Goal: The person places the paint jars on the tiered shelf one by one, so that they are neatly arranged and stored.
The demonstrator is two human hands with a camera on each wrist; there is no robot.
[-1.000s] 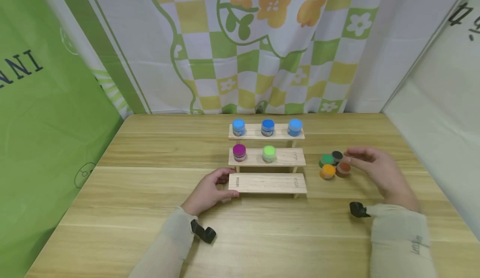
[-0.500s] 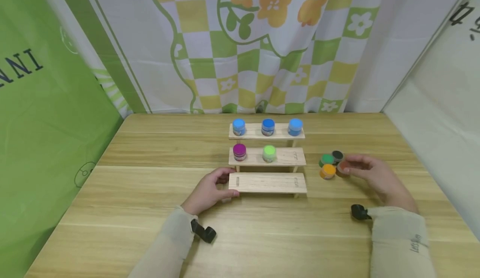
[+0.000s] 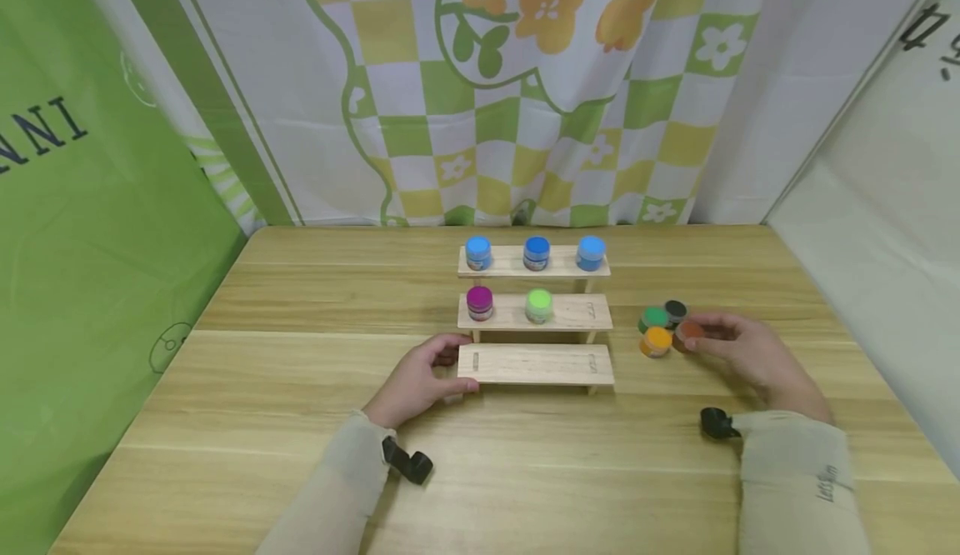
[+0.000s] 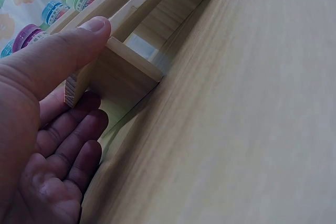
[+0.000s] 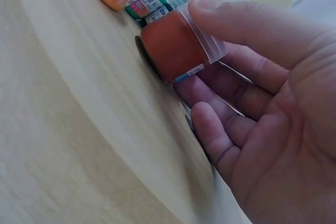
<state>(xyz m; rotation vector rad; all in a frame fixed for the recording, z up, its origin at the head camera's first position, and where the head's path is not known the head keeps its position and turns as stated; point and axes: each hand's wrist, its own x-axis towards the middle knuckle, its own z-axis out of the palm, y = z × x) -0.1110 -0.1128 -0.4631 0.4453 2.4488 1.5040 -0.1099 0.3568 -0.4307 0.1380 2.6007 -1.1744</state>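
My left hand (image 3: 412, 382) grips the left end of the lowest board of a three-tier wooden stand (image 3: 534, 365). In the left wrist view the thumb (image 4: 79, 43) lies on the board's edge, with the other fingers curled beyond its end. Right of the stand, my right hand (image 3: 759, 363) pinches a brown paint jar (image 5: 173, 45), its thumb at the clear lid and fingers on the far side. Close against that jar stand an orange paint jar (image 3: 656, 342), a green one (image 3: 654, 318) and a black one (image 3: 676, 312).
Three blue paint jars (image 3: 536, 253) line the top board. On the middle board are a purple jar (image 3: 480, 303) at left and a light green jar (image 3: 538, 306) at centre. A patterned curtain (image 3: 547, 138) hangs behind the wooden table (image 3: 570, 472).
My right hand has shifted slightly toward the front and left, from beside the black and brown jars onto the brown one, and now pinches it. The left hand keeps its place on the stand.
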